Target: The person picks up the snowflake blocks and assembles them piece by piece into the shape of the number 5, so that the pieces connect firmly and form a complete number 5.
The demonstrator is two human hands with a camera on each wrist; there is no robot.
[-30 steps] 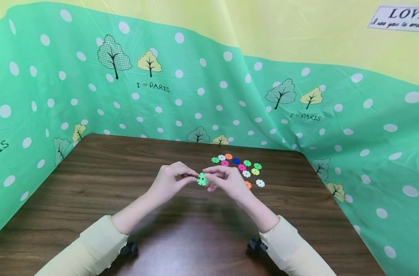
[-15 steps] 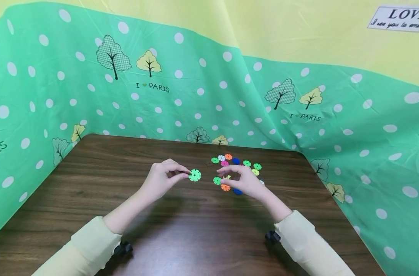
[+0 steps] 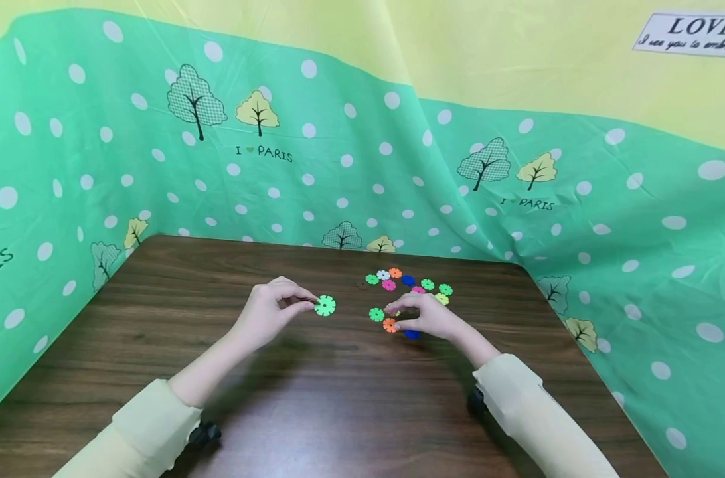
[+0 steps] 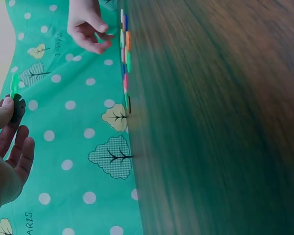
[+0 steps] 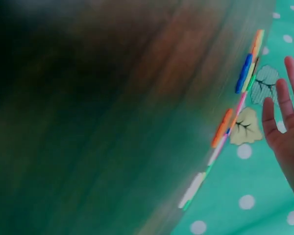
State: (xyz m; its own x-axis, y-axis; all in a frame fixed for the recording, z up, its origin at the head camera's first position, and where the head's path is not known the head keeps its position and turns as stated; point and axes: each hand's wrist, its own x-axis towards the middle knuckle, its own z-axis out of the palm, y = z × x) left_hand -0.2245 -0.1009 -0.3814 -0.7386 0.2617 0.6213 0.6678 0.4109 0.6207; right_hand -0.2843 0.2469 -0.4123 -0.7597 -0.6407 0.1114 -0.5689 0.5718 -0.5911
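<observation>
My left hand [image 3: 262, 311] is raised over the table and pinches a dark notched building disc [image 4: 19, 109] between thumb and fingers. Joined to that one is a green building disc [image 3: 324, 305], which sticks out past the fingertips. In the head view the dark disc is mostly hidden by the hand. On the right, my right hand [image 3: 432, 316] hovers low over scattered discs with its fingers apart and holds nothing. Closest to its fingertips are an orange disc [image 3: 389, 325] and a loose green disc [image 3: 376, 315]; a blue disc [image 3: 411, 334] shows partly beneath the hand.
Several more discs, among them a pink one [image 3: 389, 285], a white one [image 3: 383, 275] and a yellow one [image 3: 442, 299], lie flat behind the right hand. The brown wooden table [image 3: 315, 411] meets a green dotted curtain [image 3: 344, 192] at its back and sides.
A second ago both hands met at the green disc. The right hand has let go and moved right over the loose discs, while the left hand has drawn left with the joined pair.
</observation>
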